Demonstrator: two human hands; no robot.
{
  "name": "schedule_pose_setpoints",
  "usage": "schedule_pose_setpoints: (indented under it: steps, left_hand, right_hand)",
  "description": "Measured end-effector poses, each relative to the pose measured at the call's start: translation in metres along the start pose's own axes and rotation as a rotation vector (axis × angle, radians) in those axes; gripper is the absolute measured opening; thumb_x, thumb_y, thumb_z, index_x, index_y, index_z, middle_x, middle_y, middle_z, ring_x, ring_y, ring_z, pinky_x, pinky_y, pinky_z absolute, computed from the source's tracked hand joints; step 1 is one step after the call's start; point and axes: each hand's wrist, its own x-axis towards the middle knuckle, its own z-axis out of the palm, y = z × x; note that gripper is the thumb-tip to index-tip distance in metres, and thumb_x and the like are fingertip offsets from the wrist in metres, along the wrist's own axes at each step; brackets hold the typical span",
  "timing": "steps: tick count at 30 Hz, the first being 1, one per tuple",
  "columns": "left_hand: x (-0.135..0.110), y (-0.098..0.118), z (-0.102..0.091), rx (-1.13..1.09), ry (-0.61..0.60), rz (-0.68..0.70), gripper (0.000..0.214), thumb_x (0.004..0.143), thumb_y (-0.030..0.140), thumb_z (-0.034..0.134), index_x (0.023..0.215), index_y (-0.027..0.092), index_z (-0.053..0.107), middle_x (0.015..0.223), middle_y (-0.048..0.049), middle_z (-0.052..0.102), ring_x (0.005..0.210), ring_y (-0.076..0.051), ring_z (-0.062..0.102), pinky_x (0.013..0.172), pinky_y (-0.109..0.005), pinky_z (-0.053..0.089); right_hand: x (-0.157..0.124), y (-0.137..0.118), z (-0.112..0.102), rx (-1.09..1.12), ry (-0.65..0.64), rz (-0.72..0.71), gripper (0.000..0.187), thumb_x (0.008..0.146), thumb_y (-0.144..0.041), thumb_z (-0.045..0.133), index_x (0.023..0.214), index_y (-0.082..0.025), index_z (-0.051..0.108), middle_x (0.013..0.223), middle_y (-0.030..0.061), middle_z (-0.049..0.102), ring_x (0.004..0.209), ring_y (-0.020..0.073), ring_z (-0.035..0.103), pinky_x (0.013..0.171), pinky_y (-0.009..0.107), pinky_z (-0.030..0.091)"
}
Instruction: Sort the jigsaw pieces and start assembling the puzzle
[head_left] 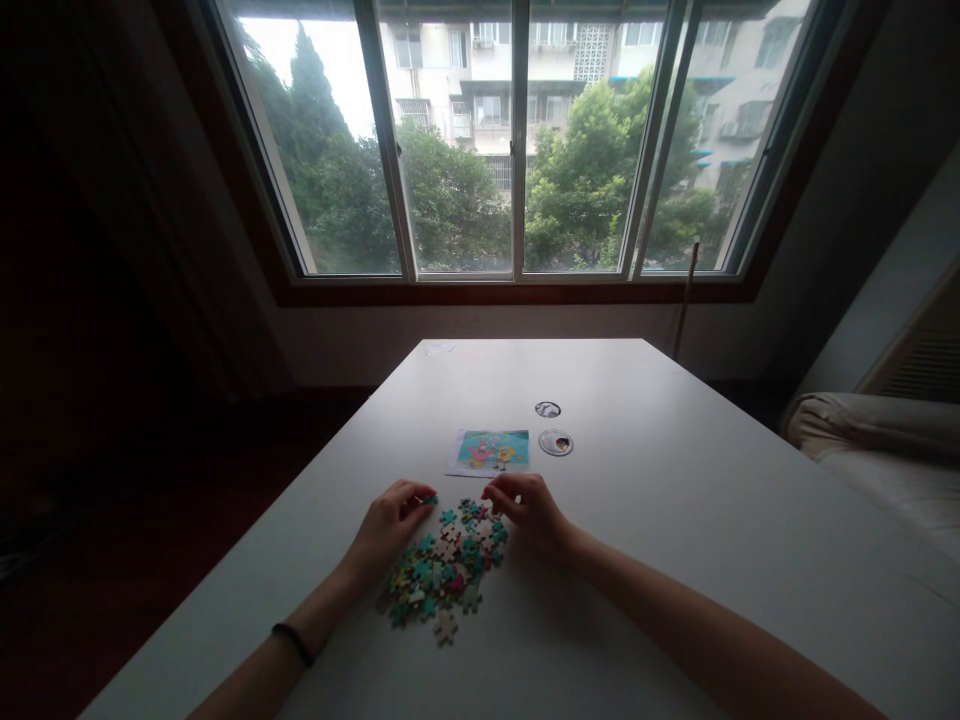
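Note:
Loose jigsaw puzzle pieces (448, 575), mostly teal with some pink, yellow and bare-backed ones, lie heaped on the white table (615, 620). At the heap's upper left, my left hand (394, 520) pinches a small teal puzzle piece (430, 499) between thumb and fingers. My right hand (531, 508) is at the upper right edge of the heap, thumb and index finger closed together. Whatever is between those fingertips is too small to make out. Just beyond both hands lies a picture sheet (493, 451) with colourful cartoon figures on blue.
Two round, shiny discs (556, 443) lie right of the picture sheet, one behind the other. A faint clear scrap (440, 348) is at the table's far left corner. Beyond the table is a wide window (517, 150); a pale padded seat (877, 450) stands on the right.

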Motion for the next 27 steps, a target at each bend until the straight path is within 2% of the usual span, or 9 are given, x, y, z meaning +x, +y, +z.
schedule_pose_setpoints:
  steps: [5,9,13,20,23,27]
  left_hand:
    - [0.001,-0.002,0.000,0.004,-0.006,0.030,0.014,0.076,0.026,0.054,0.080,0.019,0.065,0.081,-0.0029,0.062,0.071,-0.017,0.059,0.066,-0.028,0.048]
    - [0.003,-0.007,-0.002,-0.006,-0.053,0.113,0.018,0.079,0.024,0.051,0.085,0.020,0.067,0.089,-0.0035,0.063,0.076,-0.017,0.061,0.070,-0.027,0.049]
    - [0.004,-0.013,-0.006,0.091,-0.032,0.198,0.022,0.081,0.020,0.048,0.088,0.023,0.069,0.094,-0.0040,0.064,0.086,-0.019,0.060,0.077,-0.029,0.049]
    - [0.000,-0.008,-0.009,0.262,-0.080,0.327,0.021,0.083,0.017,0.048,0.095,0.021,0.065,0.090,-0.0048,0.065,0.084,-0.018,0.060,0.076,-0.029,0.049]
    - [0.000,-0.008,-0.009,0.307,-0.077,0.332,0.021,0.083,0.014,0.047,0.096,0.020,0.063,0.089,-0.0057,0.065,0.083,-0.019,0.060,0.076,-0.030,0.049]
    - [-0.001,-0.010,-0.009,0.343,-0.001,0.282,0.019,0.082,0.013,0.047,0.092,0.018,0.063,0.084,-0.0065,0.065,0.079,-0.020,0.060,0.074,-0.032,0.049]
  right_hand:
    - [0.000,-0.001,0.000,0.025,-0.005,0.014,0.026,0.083,-0.028,0.052,0.068,-0.012,0.067,0.054,0.0019,0.061,0.049,0.0105,0.052,0.049,0.019,0.037]
    - [0.000,-0.003,-0.001,0.035,0.000,0.005,0.026,0.083,-0.028,0.052,0.068,-0.013,0.066,0.053,0.0016,0.061,0.048,0.0104,0.052,0.050,0.019,0.038]
    - [-0.001,-0.005,-0.001,0.034,0.007,0.000,0.027,0.083,-0.029,0.051,0.067,-0.013,0.066,0.052,0.0020,0.061,0.048,0.0109,0.054,0.050,0.019,0.038]
    - [-0.001,-0.006,-0.002,0.022,0.005,-0.001,0.029,0.084,-0.031,0.051,0.068,-0.012,0.066,0.053,0.0025,0.061,0.048,0.0109,0.053,0.050,0.020,0.039]
    - [-0.001,-0.007,-0.002,0.028,0.007,0.002,0.029,0.084,-0.031,0.051,0.067,-0.012,0.066,0.052,0.0022,0.061,0.047,0.0108,0.053,0.050,0.020,0.039]
    - [-0.001,-0.009,-0.002,0.036,-0.008,0.010,0.031,0.083,-0.034,0.051,0.066,-0.013,0.065,0.052,0.0020,0.060,0.047,0.0107,0.052,0.049,0.020,0.038]
